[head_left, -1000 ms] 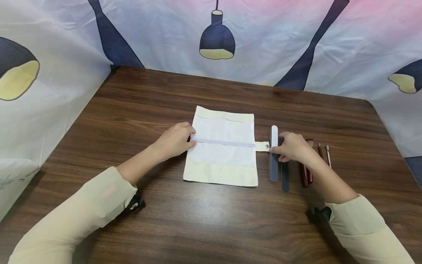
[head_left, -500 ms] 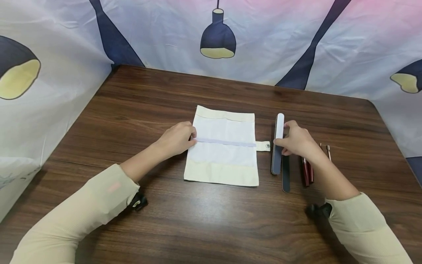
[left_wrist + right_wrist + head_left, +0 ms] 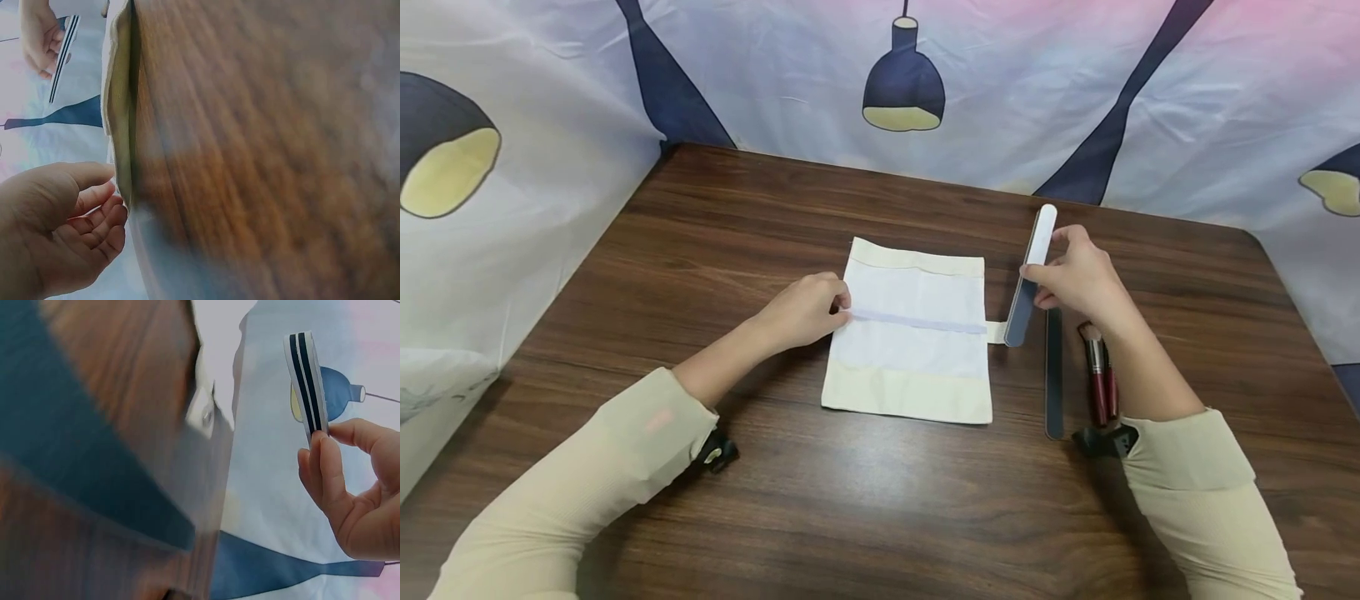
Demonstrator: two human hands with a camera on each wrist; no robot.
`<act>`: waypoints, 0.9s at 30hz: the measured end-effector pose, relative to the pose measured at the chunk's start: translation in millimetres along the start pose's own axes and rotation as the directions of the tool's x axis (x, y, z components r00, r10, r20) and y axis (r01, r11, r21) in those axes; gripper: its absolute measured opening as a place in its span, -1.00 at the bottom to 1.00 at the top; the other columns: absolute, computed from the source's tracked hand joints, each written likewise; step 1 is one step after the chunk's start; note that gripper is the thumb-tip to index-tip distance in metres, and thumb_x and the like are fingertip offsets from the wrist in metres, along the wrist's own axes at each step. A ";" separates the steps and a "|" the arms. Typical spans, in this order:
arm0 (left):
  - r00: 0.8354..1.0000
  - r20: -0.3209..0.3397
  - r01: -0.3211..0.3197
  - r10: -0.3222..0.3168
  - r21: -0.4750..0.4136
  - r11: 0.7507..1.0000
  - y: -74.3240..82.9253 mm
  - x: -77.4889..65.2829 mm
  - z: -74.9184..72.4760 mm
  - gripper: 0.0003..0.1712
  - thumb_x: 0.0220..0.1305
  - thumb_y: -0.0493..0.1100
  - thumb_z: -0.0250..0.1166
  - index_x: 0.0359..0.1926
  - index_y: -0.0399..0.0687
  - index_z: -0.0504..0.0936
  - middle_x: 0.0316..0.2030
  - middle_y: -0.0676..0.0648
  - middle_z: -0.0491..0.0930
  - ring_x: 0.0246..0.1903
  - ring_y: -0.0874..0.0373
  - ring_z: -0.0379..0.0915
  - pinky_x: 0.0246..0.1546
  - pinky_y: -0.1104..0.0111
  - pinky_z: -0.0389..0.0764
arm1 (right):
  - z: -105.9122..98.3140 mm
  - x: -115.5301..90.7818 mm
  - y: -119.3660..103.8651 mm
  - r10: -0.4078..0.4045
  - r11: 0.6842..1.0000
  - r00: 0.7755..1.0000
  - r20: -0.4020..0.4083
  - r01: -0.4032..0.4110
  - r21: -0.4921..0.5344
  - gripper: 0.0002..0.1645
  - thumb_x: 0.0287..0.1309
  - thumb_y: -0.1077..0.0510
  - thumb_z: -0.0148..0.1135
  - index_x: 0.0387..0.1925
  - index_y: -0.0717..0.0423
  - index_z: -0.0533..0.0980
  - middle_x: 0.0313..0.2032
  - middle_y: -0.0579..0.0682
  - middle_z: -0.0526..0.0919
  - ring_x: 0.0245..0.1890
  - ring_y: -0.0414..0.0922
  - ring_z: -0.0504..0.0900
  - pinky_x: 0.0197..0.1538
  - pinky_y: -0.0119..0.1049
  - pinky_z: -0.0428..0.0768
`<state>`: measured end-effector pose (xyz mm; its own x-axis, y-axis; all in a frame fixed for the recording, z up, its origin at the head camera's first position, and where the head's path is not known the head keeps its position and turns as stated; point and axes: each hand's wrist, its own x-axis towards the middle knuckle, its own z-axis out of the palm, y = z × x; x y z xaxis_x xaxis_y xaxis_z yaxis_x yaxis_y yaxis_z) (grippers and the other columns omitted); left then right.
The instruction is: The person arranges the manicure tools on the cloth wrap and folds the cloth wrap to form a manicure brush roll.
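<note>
A cream fabric roll-up pouch [image 3: 910, 392] lies unfolded on the brown table, a pale band across its middle. My left hand [image 3: 801, 312] pinches its left edge between thumb and fingers. In the left wrist view the thumb lies on one side of the pouch edge [image 3: 122, 112] and the fingertips on the other. My right hand [image 3: 1082, 275] pinches a nail file [image 3: 1042, 233], white on one half and grey on the other, tilted and raised off the table. Black and white layers show along the nail file's edge [image 3: 304, 375]. Its lower end overlaps the pouch's snap strap [image 3: 996, 332].
A dark nail file [image 3: 1054, 383] lies right of the pouch. Beside it are makeup brushes [image 3: 1097, 375] with red handles, partly covered by my right forearm. A printed cloth [image 3: 790, 92] hangs behind the table's far edge.
My right hand has lifted the nail file off the table and moved it away from me, tilting its near end left over the strap. My left hand stays at the pouch edge.
</note>
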<state>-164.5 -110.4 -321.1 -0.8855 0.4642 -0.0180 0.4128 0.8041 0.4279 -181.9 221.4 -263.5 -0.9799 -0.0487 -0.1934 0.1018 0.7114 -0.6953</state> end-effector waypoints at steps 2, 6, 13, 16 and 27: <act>1.000 0.002 0.007 -0.007 -0.008 1.000 0.5 0.7 0.1 -0.88 0.16 -0.23 0.26 -0.31 -0.21 0.58 -0.29 -0.09 0.51 -0.30 0.05 0.42 -0.23 0.21 0.43 | 1.7 3.7 -5.1 -0.005 1.000 1.000 -0.016 0.005 0.023 -0.11 0.15 0.05 0.19 0.32 0.29 -0.07 -0.18 0.32 0.53 -0.57 -0.09 0.64 -0.37 -0.16 0.61; 1.000 0.005 0.006 -0.006 -0.021 1.000 -0.1 2.7 0.1 -0.87 0.17 -0.22 0.26 -0.30 -0.22 0.57 -0.30 -0.09 0.50 -0.32 0.06 0.40 -0.25 0.23 0.43 | 6.1 14.0 -17.6 -0.020 0.997 1.000 -0.022 0.021 0.070 -0.14 0.15 0.08 0.19 0.30 0.27 -0.05 -0.18 0.31 0.54 -0.58 -0.09 0.64 -0.35 -0.16 0.61; 1.000 0.010 0.016 -0.016 -0.037 0.999 0.3 3.8 -1.5 -0.86 0.18 -0.21 0.26 -0.30 -0.23 0.56 -0.32 -0.09 0.49 -0.34 0.08 0.39 -0.28 0.25 0.42 | 18.5 32.4 -41.6 -0.040 0.994 0.999 0.001 0.040 0.106 -0.19 0.15 0.10 0.21 0.27 0.21 -0.02 -0.21 0.27 0.54 -0.59 -0.13 0.61 -0.37 -0.24 0.61; 1.000 0.010 0.016 -0.016 -0.048 0.999 0.8 4.6 -1.8 -0.86 0.18 -0.22 0.25 -0.29 -0.23 0.55 -0.32 -0.09 0.48 -0.35 0.08 0.38 -0.28 0.25 0.42 | 24.2 41.9 -50.5 -0.030 0.988 1.000 0.005 0.029 0.154 -0.19 0.14 0.12 0.21 0.27 0.18 -0.03 -0.20 0.25 0.54 -0.59 -0.14 0.63 -0.36 -0.25 0.61; 1.000 -0.021 -0.005 0.004 -0.046 0.999 4.8 8.3 -1.5 -0.87 0.18 -0.21 0.26 -0.32 -0.20 0.54 -0.36 -0.06 0.46 -0.36 0.09 0.36 -0.29 0.25 0.40 | 69.6 69.4 -82.4 0.030 0.942 0.999 -0.013 -0.023 0.334 -0.18 0.11 0.21 0.24 0.24 0.07 -0.06 -0.26 0.26 0.56 -0.60 -0.09 0.65 -0.40 -0.28 0.61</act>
<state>-170.1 -103.3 -317.8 -0.8883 0.4592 0.0028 0.4067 0.7840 0.4690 -246.4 110.6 -267.8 -0.9786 -0.0184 -0.2047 0.1762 0.4375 -0.8818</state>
